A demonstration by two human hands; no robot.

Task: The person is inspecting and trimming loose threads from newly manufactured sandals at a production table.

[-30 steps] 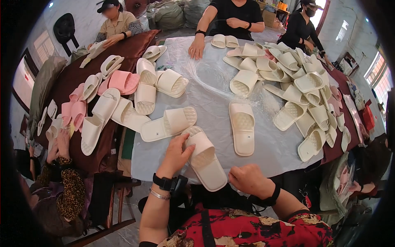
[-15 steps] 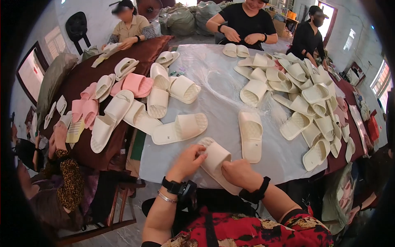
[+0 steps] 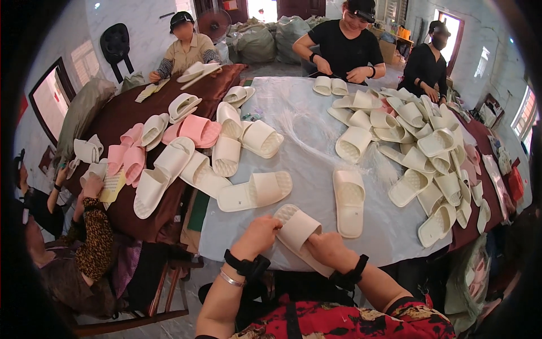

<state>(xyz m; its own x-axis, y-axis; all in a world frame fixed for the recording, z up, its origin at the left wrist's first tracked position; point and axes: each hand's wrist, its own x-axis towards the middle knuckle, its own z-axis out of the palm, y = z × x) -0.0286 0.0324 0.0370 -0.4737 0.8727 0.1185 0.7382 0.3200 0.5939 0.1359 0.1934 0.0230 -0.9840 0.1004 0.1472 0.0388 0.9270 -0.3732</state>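
Observation:
A cream slide slipper lies at a slant by the table's near edge, its toe pointing away to the left. My left hand is closed, fingers pinched at the left side of its strap. From the other side my right hand grips the strap's open edge, some fingers hidden under it. Just beyond lies another cream slipper on its sole, turned sideways. To the right of my hands a further cream slipper points away from me.
A large heap of cream slippers covers the table's right side. At left, cream slippers and a pink slipper lie near a dark red cloth. Co-workers sit or stand around; a patterned sleeve is at near left. Thin clear plastic covers the table.
The view has tilted up slightly, so everything sits lower. My left fingers have closed in at the slipper's strap; my right hand keeps its grip. The far-left co-worker has lifted slippers.

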